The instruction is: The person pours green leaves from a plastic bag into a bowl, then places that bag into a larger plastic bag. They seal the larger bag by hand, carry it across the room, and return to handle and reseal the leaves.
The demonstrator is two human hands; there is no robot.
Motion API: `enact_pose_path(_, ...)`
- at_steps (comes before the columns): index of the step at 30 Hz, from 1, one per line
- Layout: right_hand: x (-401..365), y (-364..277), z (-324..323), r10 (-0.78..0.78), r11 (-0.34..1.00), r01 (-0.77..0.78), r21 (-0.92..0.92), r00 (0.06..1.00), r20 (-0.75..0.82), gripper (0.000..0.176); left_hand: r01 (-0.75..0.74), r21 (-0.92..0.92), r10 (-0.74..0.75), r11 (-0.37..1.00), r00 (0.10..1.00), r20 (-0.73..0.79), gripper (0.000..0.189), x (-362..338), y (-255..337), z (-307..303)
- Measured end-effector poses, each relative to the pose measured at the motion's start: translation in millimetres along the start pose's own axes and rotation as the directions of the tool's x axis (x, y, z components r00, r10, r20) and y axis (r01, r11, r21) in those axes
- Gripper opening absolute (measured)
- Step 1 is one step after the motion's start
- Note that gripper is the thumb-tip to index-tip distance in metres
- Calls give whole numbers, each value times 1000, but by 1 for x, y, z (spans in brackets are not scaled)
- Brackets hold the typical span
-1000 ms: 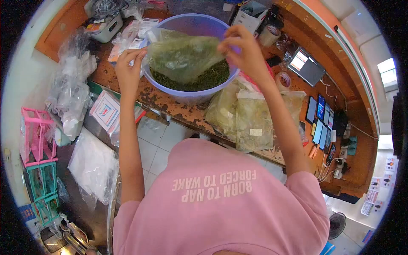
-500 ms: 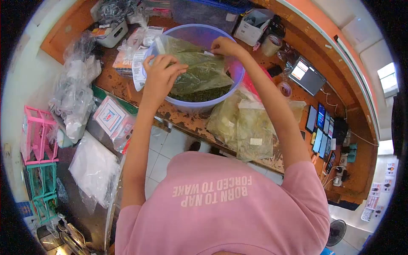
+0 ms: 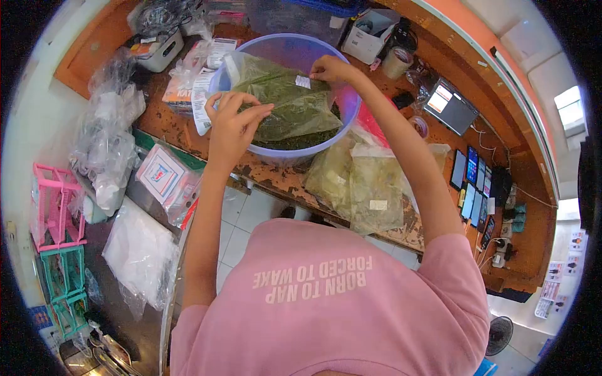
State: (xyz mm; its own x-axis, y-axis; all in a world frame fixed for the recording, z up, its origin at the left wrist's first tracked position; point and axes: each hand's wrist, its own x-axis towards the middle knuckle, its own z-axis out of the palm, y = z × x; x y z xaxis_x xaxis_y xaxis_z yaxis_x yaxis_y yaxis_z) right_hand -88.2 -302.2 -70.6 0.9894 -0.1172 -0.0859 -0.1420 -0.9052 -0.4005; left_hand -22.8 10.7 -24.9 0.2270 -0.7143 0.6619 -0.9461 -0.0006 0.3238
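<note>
A clear plastic bag (image 3: 282, 103) with a greenish tint lies spread inside a round purple basin (image 3: 288, 152). Dark green crumbled leaf material (image 3: 298, 141) shows beneath it in the basin. My left hand (image 3: 233, 119) is over the basin's left side, thumb and finger pinched together at the bag; the exact contact is partly hidden. At the upper right of the bag, my right hand (image 3: 332, 69) pinches its edge, beside a small white label (image 3: 303, 81). More greenish plastic bags (image 3: 376, 188) lie on the table's front edge, under my right forearm.
Several phones (image 3: 473, 188) and a tablet (image 3: 450, 106) rest on the right, with tape rolls (image 3: 397, 62) behind. Clear plastic wrapping (image 3: 106, 144) and pink and green racks (image 3: 59, 207) stand at left. A white box (image 3: 369, 36) is at the back.
The bag has turned so that its label shows more fully, and it looks flatter and more spread. Both hands have shifted only slightly; the view has moved a little.
</note>
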Motion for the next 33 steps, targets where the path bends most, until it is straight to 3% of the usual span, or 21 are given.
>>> enact_pose_path(3, -10, -1, -5, -7, 979, -6, 203, 998, 64, 23, 7, -17, -7, 1000, 1000, 2, 16, -2, -2, -2)
enact_pose_path(6, -11, -3, 3, -148, 988, 141, -58, 980, -133, 17, 7, -25, -7, 1000, 1000, -3, 15, -2, -6, -3)
enact_pose_path(9, -17, -14, -13, -8, 1000, 7, -4, 980, -199, 18, 1, -18, -1, 1000, 1000, -4, 15, -3, -8, -3)
enact_pose_path(12, -33, -58, -46, 84, 991, -117, -70, 928, -362, 20, -13, -17, 12, 1000, 999, -38, 15, -1, -12, -2)
enact_pose_path(15, -43, -87, -48, -269, 952, 151, -266, 827, -494, 4, -14, -32, 12, 999, 997, -73, 14, -2, -11, -1)
enact_pose_path(18, -45, -97, -49, -393, 915, 233, -331, 705, -590, 4, -21, -42, 17, 999, 995, -102, 13, 4, -10, 2)
enact_pose_path(21, -48, -111, -45, -343, 930, 177, -322, 731, -590, 8, -13, -51, 7, 999, 994, -106, 12, 1, -11, 1)
enact_pose_path(24, -55, -124, -54, -337, 941, 221, -256, 689, -642, 8, -1, -57, -5, 998, 995, -104, 12, -1, -13, 0)
enact_pose_path(27, -60, -123, -56, -373, 925, 253, -285, 752, -544, 9, 21, -64, -28, 998, 993, -111, 11, -5, -15, -2)
enact_pose_path(30, -67, -108, -64, -125, 992, 98, -78, 773, -622, 19, 28, -77, -35, 997, 995, -95, 12, -5, -14, 0)
enact_pose_path(33, -76, -112, -80, 257, 966, -239, 99, 847, -465, 28, 36, -92, -45, 995, 995, -93, 12, -12, -15, 0)
